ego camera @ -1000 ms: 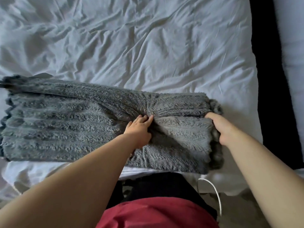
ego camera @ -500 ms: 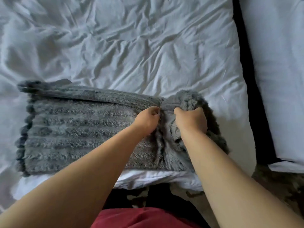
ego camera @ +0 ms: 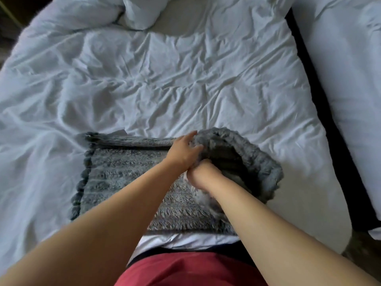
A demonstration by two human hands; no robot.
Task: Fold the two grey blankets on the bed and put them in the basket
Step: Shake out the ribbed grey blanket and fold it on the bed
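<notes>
Both the left hand (ego camera: 183,153) and right hand (ego camera: 200,177) clutch the soft, floppy grey blanket (ego camera: 123,174) by its thick folded end.

Half-folded grey furry blanket (ego camera: 123,182) on bed (ego camera: 185,79)

Crumpled white duvet (ego camera: 185,83) — dark gap (ego camera: 329,124) beside

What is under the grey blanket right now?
The grey blanket lies on the white duvet, which shows all round it. The left hand and right hand hold its right end raised over its own lower layer. Anything beneath the flat part is covered.
</notes>
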